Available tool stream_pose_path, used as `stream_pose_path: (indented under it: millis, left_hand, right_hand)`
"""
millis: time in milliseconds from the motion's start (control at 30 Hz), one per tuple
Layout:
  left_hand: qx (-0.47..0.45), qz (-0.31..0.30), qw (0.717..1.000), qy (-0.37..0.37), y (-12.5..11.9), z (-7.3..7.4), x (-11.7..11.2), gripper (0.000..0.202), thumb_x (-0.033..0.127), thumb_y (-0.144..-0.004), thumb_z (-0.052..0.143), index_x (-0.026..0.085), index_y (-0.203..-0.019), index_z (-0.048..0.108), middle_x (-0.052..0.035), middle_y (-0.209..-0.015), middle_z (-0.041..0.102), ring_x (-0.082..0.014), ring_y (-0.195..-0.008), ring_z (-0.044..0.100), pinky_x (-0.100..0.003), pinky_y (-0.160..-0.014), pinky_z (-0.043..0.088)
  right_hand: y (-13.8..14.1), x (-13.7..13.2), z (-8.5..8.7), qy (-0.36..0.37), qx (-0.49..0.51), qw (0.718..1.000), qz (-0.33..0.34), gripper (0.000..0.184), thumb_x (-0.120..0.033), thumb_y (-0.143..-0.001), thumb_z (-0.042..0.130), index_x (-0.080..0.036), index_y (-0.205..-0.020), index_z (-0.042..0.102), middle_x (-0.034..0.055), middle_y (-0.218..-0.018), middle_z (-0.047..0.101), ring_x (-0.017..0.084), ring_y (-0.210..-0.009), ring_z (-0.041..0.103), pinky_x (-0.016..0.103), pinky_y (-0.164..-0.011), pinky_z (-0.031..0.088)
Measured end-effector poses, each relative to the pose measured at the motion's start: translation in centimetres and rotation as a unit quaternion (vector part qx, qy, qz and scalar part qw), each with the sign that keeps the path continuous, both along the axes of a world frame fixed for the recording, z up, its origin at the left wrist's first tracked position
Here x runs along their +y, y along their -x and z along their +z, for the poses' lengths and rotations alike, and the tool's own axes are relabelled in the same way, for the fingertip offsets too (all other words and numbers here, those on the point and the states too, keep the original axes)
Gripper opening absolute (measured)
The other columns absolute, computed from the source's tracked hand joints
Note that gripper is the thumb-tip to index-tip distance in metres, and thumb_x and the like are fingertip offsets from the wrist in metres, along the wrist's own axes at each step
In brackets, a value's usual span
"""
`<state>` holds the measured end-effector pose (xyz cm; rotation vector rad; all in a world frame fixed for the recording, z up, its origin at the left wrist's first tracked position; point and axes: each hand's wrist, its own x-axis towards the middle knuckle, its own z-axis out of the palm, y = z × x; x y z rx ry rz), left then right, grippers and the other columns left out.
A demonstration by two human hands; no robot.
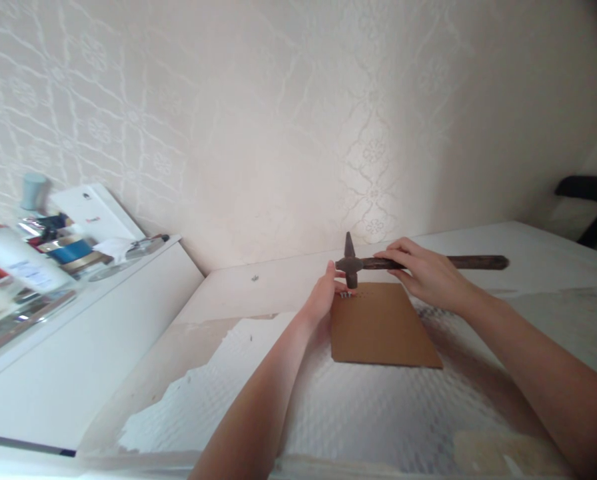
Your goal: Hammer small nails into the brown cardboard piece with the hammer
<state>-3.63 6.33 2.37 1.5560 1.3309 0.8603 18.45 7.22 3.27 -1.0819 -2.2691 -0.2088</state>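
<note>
My right hand point(428, 273) grips a hammer point(471, 263) high on its dark wooden handle, close to the dark metal head point(349, 261). The head rests over the far left corner of a brown cardboard sheet point(381, 327). My left hand point(323, 297) pinches a small nail-like thing point(347, 293) at that corner, right under the hammer head. The cardboard lies on a white bubble-wrap sheet point(358, 407) on the table.
The pale table point(228, 293) meets a patterned wall. To the left stands a white shelf point(103, 313) with bottles, tape rolls and a white box point(93, 213). A dark chair part point(588, 200) shows at the far right. Small loose bits point(254, 278) lie on the table.
</note>
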Motion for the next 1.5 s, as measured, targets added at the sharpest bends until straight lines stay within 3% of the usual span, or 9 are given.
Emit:
stream_pose_path:
  millis: [167, 300, 467, 600, 767, 933, 1067, 1300, 1500]
  left_hand:
    - [0.022, 0.007, 1.000, 0.006, 0.0, -0.4, 0.3, 0.085, 0.069, -0.087, 0.003, 0.014, -0.079, 0.067, -0.0107, -0.082, 0.071, -0.0210, -0.087, 0.064, -0.030, -0.081, 0.045]
    - [-0.007, 0.009, 1.000, 0.004, 0.1, -0.5, 0.3, 0.081, 0.068, -0.088, 0.007, 0.014, -0.095, 0.066, -0.0084, -0.080, 0.072, -0.0200, -0.084, 0.065, -0.030, -0.080, 0.046]
    - [0.007, 0.018, 1.000, 0.000, 0.1, -0.4, 0.2, 0.082, 0.066, -0.089, 0.005, 0.014, -0.079, 0.067, -0.0100, -0.079, 0.071, -0.0211, -0.088, 0.064, -0.031, -0.085, 0.044]
    - [-0.025, 0.013, 1.000, 0.012, 0.0, -0.2, 0.2, 0.078, 0.067, -0.089, 0.009, 0.013, -0.099, 0.065, -0.0090, -0.078, 0.072, -0.0211, -0.086, 0.064, -0.032, -0.085, 0.044]
    - [-0.002, 0.012, 1.000, 0.015, 0.1, -0.3, 0.2, 0.085, 0.069, -0.087, 0.006, 0.012, -0.085, 0.068, -0.0111, -0.078, 0.071, -0.0226, -0.086, 0.064, -0.032, -0.085, 0.044]
    - [-0.025, 0.016, 0.999, 0.020, 0.0, -0.4, 0.4, 0.080, 0.071, -0.087, 0.010, 0.013, -0.104, 0.063, -0.0096, -0.082, 0.071, -0.0215, -0.087, 0.064, -0.032, -0.085, 0.043]
    - [-0.013, 0.015, 1.000, 0.019, 0.1, -0.5, 0.4, 0.085, 0.071, -0.086, 0.007, 0.010, -0.093, 0.066, -0.0121, -0.083, 0.070, -0.0240, -0.091, 0.063, -0.034, -0.086, 0.043]
    - [-0.015, 0.083, 0.996, 0.000, 0.7, -0.4, 1.0, 0.060, 0.053, -0.095, 0.018, 0.013, -0.107, 0.061, -0.0115, -0.093, 0.071, -0.0192, -0.087, 0.064, -0.031, -0.082, 0.045]
    - [0.207, 0.110, 0.969, -0.078, 1.9, -0.4, 1.8, 0.021, 0.019, -0.082, 0.055, 0.018, -0.098, 0.068, -0.0059, -0.098, 0.071, -0.0168, -0.091, 0.063, -0.026, -0.084, 0.044]
  right_hand:
    - [0.2, 0.0, -0.2, -0.007, -0.036, 0.999, -0.004, 0.032, -0.015, -0.087, 0.039, -0.022, -0.110, 0.061, 0.0083, -0.104, 0.058, 0.021, -0.083, 0.060, 0.030, -0.064, 0.046]
    - [0.3, 0.0, -0.2, -0.008, -0.018, 1.000, -0.008, 0.032, -0.016, -0.087, 0.041, -0.022, -0.112, 0.060, 0.0083, -0.104, 0.058, 0.021, -0.083, 0.060, 0.030, -0.062, 0.046]
    - [0.5, -0.2, -0.2, 0.005, -0.024, 1.000, -0.001, 0.033, -0.013, -0.087, 0.038, -0.021, -0.111, 0.060, 0.0079, -0.103, 0.058, 0.021, -0.083, 0.060, 0.031, -0.064, 0.047]
    - [0.4, 0.0, -0.4, 0.006, -0.006, 1.000, -0.004, 0.032, -0.018, -0.088, 0.041, -0.022, -0.114, 0.059, 0.0086, -0.106, 0.058, 0.021, -0.085, 0.060, 0.031, -0.065, 0.047]
    - [0.5, 0.0, -0.4, 0.017, -0.016, 1.000, 0.009, 0.036, -0.013, -0.086, 0.040, -0.023, -0.114, 0.059, 0.0075, -0.105, 0.058, 0.020, -0.086, 0.060, 0.030, -0.068, 0.048]
    - [0.5, -0.1, -0.4, -0.002, 0.003, 1.000, -0.001, 0.032, -0.016, -0.087, 0.043, -0.021, -0.114, 0.059, 0.0081, -0.105, 0.058, 0.021, -0.086, 0.060, 0.030, -0.066, 0.048]
    - [0.5, 0.1, -0.7, -0.001, -0.009, 1.000, 0.011, 0.033, -0.011, -0.086, 0.042, -0.021, -0.112, 0.059, 0.0074, -0.104, 0.058, 0.020, -0.085, 0.061, 0.030, -0.066, 0.048]
    - [0.4, 0.1, -0.7, -0.024, 0.004, 1.000, -0.005, 0.029, -0.014, -0.087, 0.046, -0.021, -0.112, 0.059, 0.0076, -0.104, 0.058, 0.020, -0.084, 0.061, 0.029, -0.064, 0.047]
    - [0.5, 0.1, -0.7, -0.029, -0.022, 0.999, -0.011, 0.030, -0.012, -0.086, 0.045, -0.020, -0.110, 0.061, 0.0074, -0.103, 0.059, 0.020, -0.083, 0.061, 0.030, -0.064, 0.047]
